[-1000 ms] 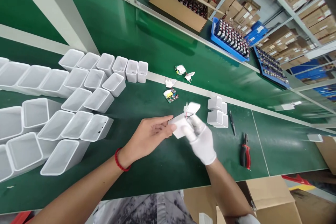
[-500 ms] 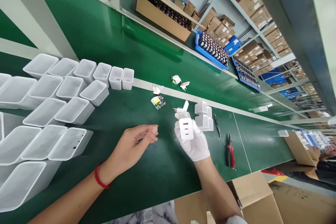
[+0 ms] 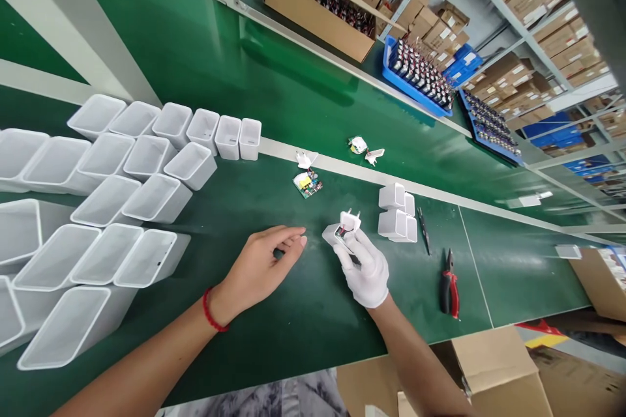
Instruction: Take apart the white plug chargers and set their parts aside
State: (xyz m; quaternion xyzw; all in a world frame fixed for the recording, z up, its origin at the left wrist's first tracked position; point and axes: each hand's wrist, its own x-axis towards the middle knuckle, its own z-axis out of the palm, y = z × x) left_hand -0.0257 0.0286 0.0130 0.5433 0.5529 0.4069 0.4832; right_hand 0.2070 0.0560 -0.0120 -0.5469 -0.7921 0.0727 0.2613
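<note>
My right hand (image 3: pixel 364 267), in a white glove, grips a white charger body (image 3: pixel 338 233) with its two-pin plug cap tilted up and thin wires showing at the joint. My bare left hand (image 3: pixel 259 264), a red cord on its wrist, hovers just left of the charger with fingers loosely curled and nothing in them. Both hands are over the green bench mat (image 3: pixel 303 313). Two pairs of finished white chargers (image 3: pixel 397 212) stand just right of my right hand.
Several empty white charger shells (image 3: pixel 122 208) lie in rows at the left. A small circuit board (image 3: pixel 308 184) and loose plug caps (image 3: pixel 364 148) lie farther back. Red-handled pliers (image 3: pixel 448 287) and tweezers (image 3: pixel 423 229) rest at the right. Cardboard boxes (image 3: pixel 493 371) sit below the bench edge.
My right hand has turned the charger from port face up to lying low by the mat with the plug cap up. My left hand has moved a little toward it.
</note>
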